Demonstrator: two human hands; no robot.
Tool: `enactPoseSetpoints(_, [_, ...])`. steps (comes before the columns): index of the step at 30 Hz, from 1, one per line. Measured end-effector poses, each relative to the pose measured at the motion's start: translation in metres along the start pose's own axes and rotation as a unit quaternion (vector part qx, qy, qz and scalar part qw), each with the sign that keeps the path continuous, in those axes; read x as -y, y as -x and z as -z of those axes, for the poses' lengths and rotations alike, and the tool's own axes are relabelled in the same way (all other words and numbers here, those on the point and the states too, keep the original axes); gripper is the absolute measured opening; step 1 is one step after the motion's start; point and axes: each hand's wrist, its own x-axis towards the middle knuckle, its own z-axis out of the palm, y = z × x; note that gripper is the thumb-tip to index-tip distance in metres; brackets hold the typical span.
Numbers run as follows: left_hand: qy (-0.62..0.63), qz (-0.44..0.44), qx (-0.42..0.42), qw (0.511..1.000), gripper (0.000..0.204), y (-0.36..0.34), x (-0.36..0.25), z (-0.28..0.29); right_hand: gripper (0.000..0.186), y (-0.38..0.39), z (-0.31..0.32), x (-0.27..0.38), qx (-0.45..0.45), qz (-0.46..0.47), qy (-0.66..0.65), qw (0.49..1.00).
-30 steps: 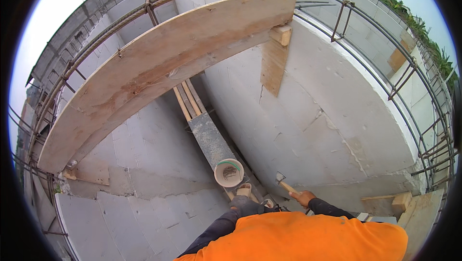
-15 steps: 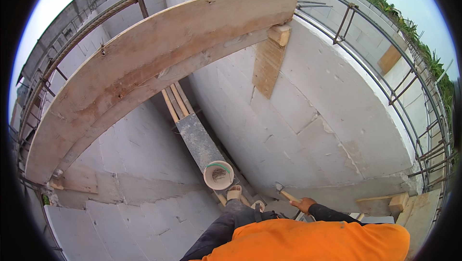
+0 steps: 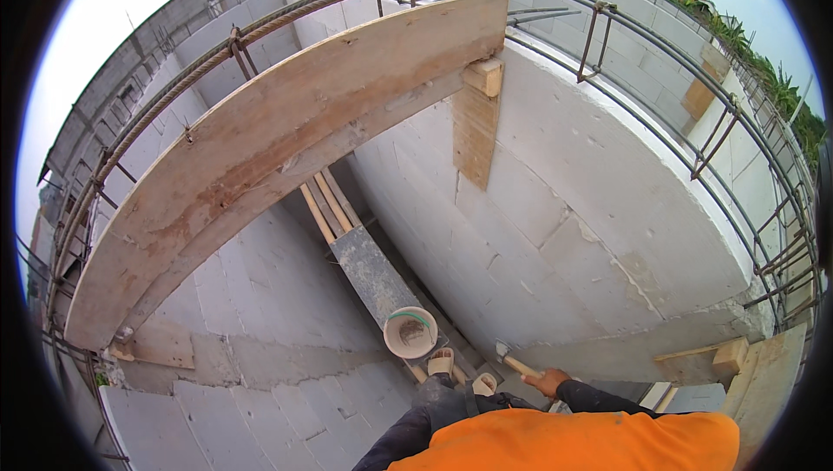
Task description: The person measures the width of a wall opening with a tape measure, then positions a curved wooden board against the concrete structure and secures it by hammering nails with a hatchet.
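Observation:
My right hand (image 3: 546, 382), at the end of a dark sleeve, is closed round the wooden handle of a hammer (image 3: 522, 368). The small metal head points away from me, close to the base of the pale block wall (image 3: 599, 297) on the right; whether it touches the wall I cannot tell. My left hand is out of the picture. Ahead of my sandalled feet stands a pale bucket (image 3: 397, 347) with a green handle, its inside smeared with grey residue. It rests on a narrow grey plank (image 3: 369, 268).
A long curved plywood board (image 3: 286, 80) spans the gap between two block walls, above the plank. Rebar cages (image 3: 659, 54) curve along the wall tops. Timber pieces (image 3: 475, 137) stick to the walls. A deep dark gap runs beside the plank.
The whole view has shifted, so the board's right end sits further left and the bucket lower and to the right. My right hand still grips the hammer near the wall's base.

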Motion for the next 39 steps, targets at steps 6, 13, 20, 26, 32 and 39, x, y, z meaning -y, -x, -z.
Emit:
enactPoseSetpoints(6, [-0.032, -0.019, 0.011, 0.999, 0.068, -0.001, -0.012, -0.001, 0.085, 0.009, -0.001, -0.001, -0.010, 0.026, -0.024, 0.999])
enactPoseSetpoints(13, [-0.008, 0.023, -0.051, 0.998, 0.071, 0.013, -0.019, -0.011, 0.091, -0.002, 0.021, 0.008, -0.034, 0.085, 0.055, 0.994])
enactPoseSetpoints(20, [-0.040, 0.021, -0.027, 0.999, 0.074, 0.013, -0.016, -0.014, 0.087, 0.001, 0.005, 0.003, -0.029, 0.047, 0.006, 0.998])
enactPoseSetpoints(26, [-0.055, 0.019, -0.012, 0.998, 0.077, 0.008, -0.018, -0.011, 0.086, 0.007, 0.006, -0.003, -0.042, 0.043, 0.005, 0.998])
enactPoseSetpoints(32, [-0.032, 0.017, -0.009, 0.999, 0.080, 0.013, -0.001, 0.004, 0.087, 0.006, 0.010, -0.001, -0.024, 0.010, 0.007, 1.000])
enactPoseSetpoints(39, [-0.027, -0.014, 0.033, 0.999, 0.083, 0.005, -0.013, 0.020, 0.088, 0.006, 0.014, 0.001, -0.009, -0.010, 0.034, 0.999])
